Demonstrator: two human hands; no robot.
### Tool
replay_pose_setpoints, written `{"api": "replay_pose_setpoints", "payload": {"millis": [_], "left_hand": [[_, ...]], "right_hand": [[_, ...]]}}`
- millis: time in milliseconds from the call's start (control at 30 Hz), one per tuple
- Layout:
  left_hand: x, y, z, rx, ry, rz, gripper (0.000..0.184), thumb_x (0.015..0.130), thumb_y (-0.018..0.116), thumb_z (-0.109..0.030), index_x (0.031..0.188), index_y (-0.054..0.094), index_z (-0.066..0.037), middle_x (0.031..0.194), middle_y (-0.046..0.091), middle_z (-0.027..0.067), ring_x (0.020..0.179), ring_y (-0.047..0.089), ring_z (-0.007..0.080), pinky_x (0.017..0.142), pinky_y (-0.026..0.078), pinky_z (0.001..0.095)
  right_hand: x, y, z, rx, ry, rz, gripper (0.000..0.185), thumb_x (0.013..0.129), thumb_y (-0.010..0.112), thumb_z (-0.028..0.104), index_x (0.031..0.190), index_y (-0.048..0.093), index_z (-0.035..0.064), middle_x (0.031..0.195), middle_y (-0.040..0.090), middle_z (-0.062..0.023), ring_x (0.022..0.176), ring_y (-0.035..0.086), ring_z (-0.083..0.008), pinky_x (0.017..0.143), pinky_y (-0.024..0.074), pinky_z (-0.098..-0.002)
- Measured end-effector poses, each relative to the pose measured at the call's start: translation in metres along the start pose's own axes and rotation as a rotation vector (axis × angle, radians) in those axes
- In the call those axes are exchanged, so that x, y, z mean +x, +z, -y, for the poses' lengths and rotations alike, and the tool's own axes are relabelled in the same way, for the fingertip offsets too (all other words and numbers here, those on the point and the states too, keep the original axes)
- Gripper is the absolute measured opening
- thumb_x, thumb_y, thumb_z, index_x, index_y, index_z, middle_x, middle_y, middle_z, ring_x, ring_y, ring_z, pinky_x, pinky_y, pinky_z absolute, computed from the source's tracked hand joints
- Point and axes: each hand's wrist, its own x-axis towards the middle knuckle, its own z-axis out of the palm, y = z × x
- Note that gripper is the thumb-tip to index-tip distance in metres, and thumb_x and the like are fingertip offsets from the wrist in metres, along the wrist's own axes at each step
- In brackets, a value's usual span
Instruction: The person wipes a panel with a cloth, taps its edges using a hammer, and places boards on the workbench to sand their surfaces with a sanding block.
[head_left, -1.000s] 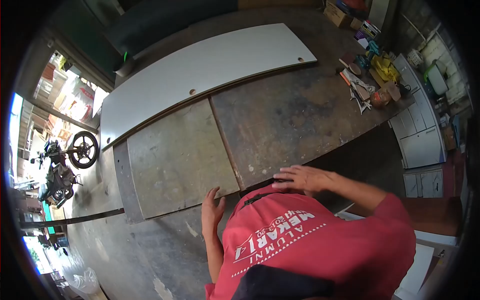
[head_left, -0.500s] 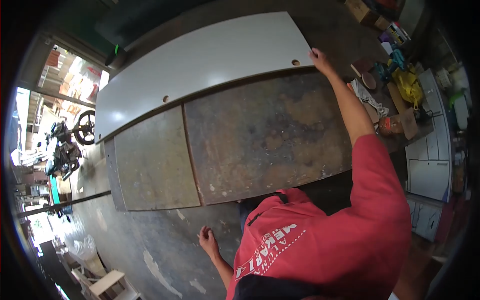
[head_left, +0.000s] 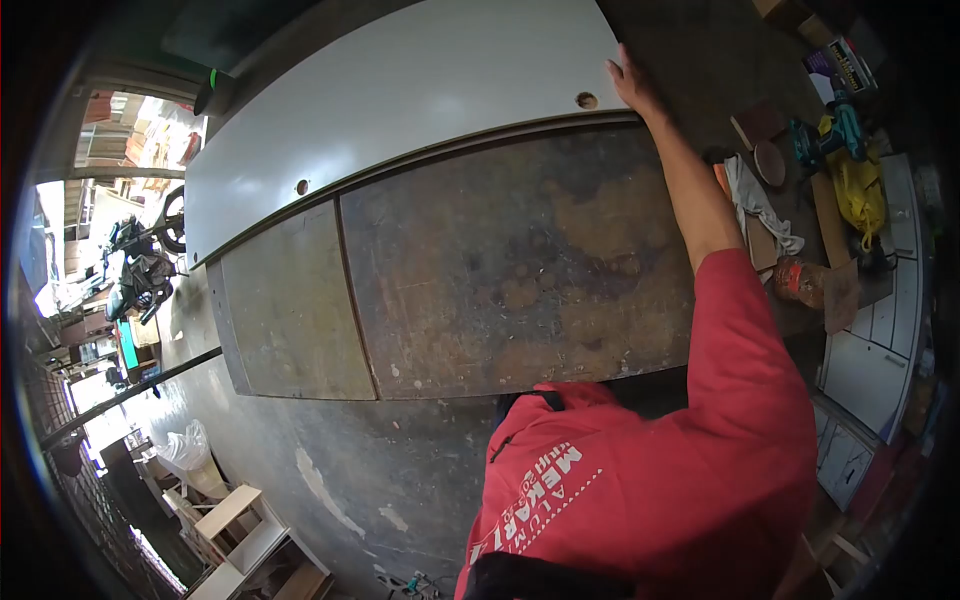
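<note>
The white panel (head_left: 440, 90) lay across the worktable's (head_left: 520, 260) far side — it looked stiff, fairly heavy and slick, best held by opposite ends. The right hand (head_left: 632, 85) met its right end — gripping or merely resting, I couldn't tell; the left hand was out of view.

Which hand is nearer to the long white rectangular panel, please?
Right: the right hand is at the right end of the panel; the left hand is out of view.

A stained, brown, flat-topped worktable (head_left: 520, 270) is suggesting a workshop: a long white hole-cut board (head_left: 420, 95) is lying along its far side, a teal-and-black cordless drill (head_left: 848, 130) near its right end.
</note>
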Motion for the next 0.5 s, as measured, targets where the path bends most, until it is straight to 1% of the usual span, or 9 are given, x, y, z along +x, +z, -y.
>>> {"api": "replay_pose_setpoints", "payload": {"millis": [100, 200, 267, 300, 367, 400, 467, 500], "left_hand": [[-0.006, 0.001, -0.014, -0.021, 0.043, -0.006, 0.047, 0.096, 0.064, -0.02, 0.139, 0.053, -0.003, 0.119, 0.068, 0.0113, 0.108, 0.066, 0.0208, 0.091, 0.051, 0.0352], [-0.008, 0.004, -0.042, -0.042, 0.117, -0.018, 0.051, 0.096, 0.065, -0.022, 0.142, 0.051, -0.004, 0.122, 0.068, 0.0113, 0.11, 0.066, 0.0218, 0.091, 0.051, 0.0359], [-0.009, 0.009, -0.074, -0.061, 0.195, -0.024, 0.054, 0.096, 0.065, -0.023, 0.144, 0.05, -0.005, 0.125, 0.067, 0.0113, 0.112, 0.066, 0.0224, 0.091, 0.051, 0.0364], [-0.012, 0.012, -0.093, -0.07, 0.241, -0.028, 0.055, 0.096, 0.065, -0.024, 0.145, 0.049, -0.005, 0.126, 0.067, 0.0114, 0.113, 0.066, 0.0227, 0.091, 0.051, 0.0367], [-0.015, 0.017, -0.132, -0.079, 0.308, -0.033, 0.057, 0.096, 0.065, -0.026, 0.147, 0.047, -0.006, 0.128, 0.067, 0.0114, 0.114, 0.066, 0.0234, 0.091, 0.05, 0.0371], [-0.014, 0.019, -0.147, -0.075, 0.313, -0.038, 0.057, 0.096, 0.065, -0.026, 0.147, 0.047, -0.006, 0.128, 0.067, 0.0114, 0.114, 0.066, 0.0234, 0.091, 0.05, 0.0371], [-0.013, 0.017, -0.163, -0.066, 0.443, -0.021, 0.055, 0.096, 0.065, -0.024, 0.145, 0.05, -0.005, 0.126, 0.067, 0.0102, 0.113, 0.066, 0.0221, 0.089, 0.05, 0.0357], [-0.011, 0.016, -0.166, -0.069, 0.449, -0.028, 0.055, 0.096, 0.065, -0.024, 0.145, 0.05, -0.005, 0.126, 0.067, 0.0102, 0.113, 0.066, 0.0221, 0.089, 0.05, 0.0357]], "right_hand": [[-0.003, -0.005, 0.012, -0.007, 0.016, -0.012, 0.068, 0.103, 0.049, 0.045, 0.15, 0.037, -0.0029, 0.149, 0.045, -0.0301, 0.137, 0.045, -0.0465, 0.114, 0.0378, -0.048], [-0.012, 0.0, 0.014, 0.077, 0.028, -0.002, 0.068, 0.102, 0.05, 0.045, 0.148, 0.039, -0.0043, 0.148, 0.047, -0.0302, 0.137, 0.045, -0.0463, 0.114, 0.0377, -0.0478], [-0.02, 0.009, 0.016, -0.006, -0.017, -0.079, 0.067, 0.103, 0.051, 0.043, 0.146, 0.042, -0.0079, 0.146, 0.047, -0.0333, 0.137, 0.045, -0.046, 0.115, 0.0368, -0.0462], [-0.021, 0.011, 0.015, -0.003, -0.016, -0.073, 0.067, 0.103, 0.051, 0.043, 0.146, 0.042, -0.0079, 0.146, 0.047, -0.0333, 0.137, 0.045, -0.046, 0.115, 0.0368, -0.0462], [-0.017, 0.015, 0.014, 0.068, 0.029, -0.03, 0.069, 0.102, 0.049, 0.047, 0.148, 0.041, -0.0045, 0.148, 0.046, -0.0313, 0.138, 0.044, -0.0457, 0.115, 0.0374, -0.0476], [-0.017, 0.014, 0.015, 0.073, 0.035, -0.034, 0.069, 0.102, 0.049, 0.047, 0.148, 0.041, -0.0045, 0.148, 0.046, -0.0313, 0.138, 0.044, -0.0457, 0.115, 0.0374, -0.0476], [-0.015, 0.013, 0.016, 0.062, 0.046, 0.005, 0.071, 0.103, 0.048, 0.048, 0.15, 0.039, -0.0042, 0.148, 0.046, -0.0319, 0.138, 0.045, -0.0459, 0.115, 0.0378, -0.0473], [-0.016, 0.017, 0.011, 0.071, 0.045, 0.002, 0.071, 0.103, 0.048, 0.048, 0.15, 0.039, -0.0042, 0.148, 0.046, -0.0319, 0.138, 0.045, -0.0459, 0.115, 0.0378, -0.0473]]}}
